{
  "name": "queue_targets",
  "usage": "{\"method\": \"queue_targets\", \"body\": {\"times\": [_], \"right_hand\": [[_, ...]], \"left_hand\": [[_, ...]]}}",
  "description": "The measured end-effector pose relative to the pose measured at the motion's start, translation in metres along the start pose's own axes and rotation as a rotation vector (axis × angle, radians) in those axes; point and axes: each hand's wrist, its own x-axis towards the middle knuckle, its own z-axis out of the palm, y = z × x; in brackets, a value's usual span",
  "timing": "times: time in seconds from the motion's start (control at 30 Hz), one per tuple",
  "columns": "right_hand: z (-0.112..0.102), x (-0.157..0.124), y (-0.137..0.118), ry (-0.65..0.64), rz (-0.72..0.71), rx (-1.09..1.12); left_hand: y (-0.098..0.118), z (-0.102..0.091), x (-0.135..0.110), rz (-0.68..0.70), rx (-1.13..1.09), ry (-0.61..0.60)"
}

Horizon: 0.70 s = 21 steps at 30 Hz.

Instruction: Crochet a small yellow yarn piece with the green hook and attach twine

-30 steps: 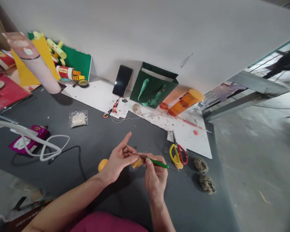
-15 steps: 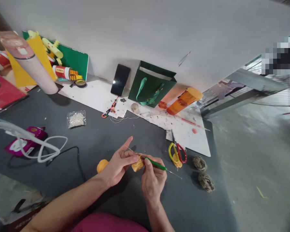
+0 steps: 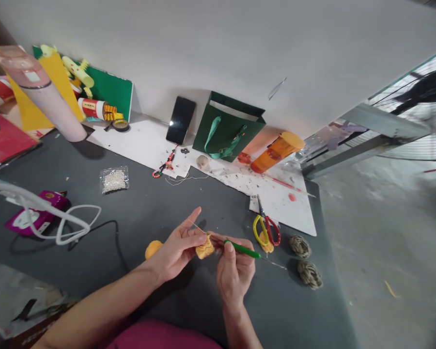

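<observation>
Yellow crochet work (image 3: 205, 248) between my hands, above the dark table (image 3: 276, 310).
My left hand (image 3: 176, 249) pinches it, forefinger raised along a strand (image 3: 197, 226); my right hand (image 3: 236, 271) pinches the green-handled hook (image 3: 244, 249) at the work's 3 o'clock. Outward from it: yellow ball (image 3: 152, 249) at 9, scissors (image 3: 277, 236) between 2 and 3, grey-brown yarn bundles (image 3: 300, 246) near 3, white beads (image 3: 115, 181) at 10, green bag (image 3: 223, 131) just past 12.

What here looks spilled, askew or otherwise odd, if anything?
The white sheet by the scissors carries dark specks and a red spot, so it looks littered or stained; which, I cannot tell. A yellow strip lies on the floor beyond the table. Nothing stands out in how the right hand holds the green-handled tool.
</observation>
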Motion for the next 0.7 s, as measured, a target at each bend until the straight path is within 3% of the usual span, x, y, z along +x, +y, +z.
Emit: {"method": "queue_targets", "body": {"times": [0.4, 0.7], "right_hand": [[-0.007, -0.001, 0.002, -0.029, 0.005, 0.036], [0.006, 0.005, -0.008, -0.104, 0.228, 0.309]], "left_hand": [[0.002, -0.002, 0.000, -0.025, 0.006, -0.012], [0.002, 0.002, -0.002, 0.036, 0.074, -0.044]]}}
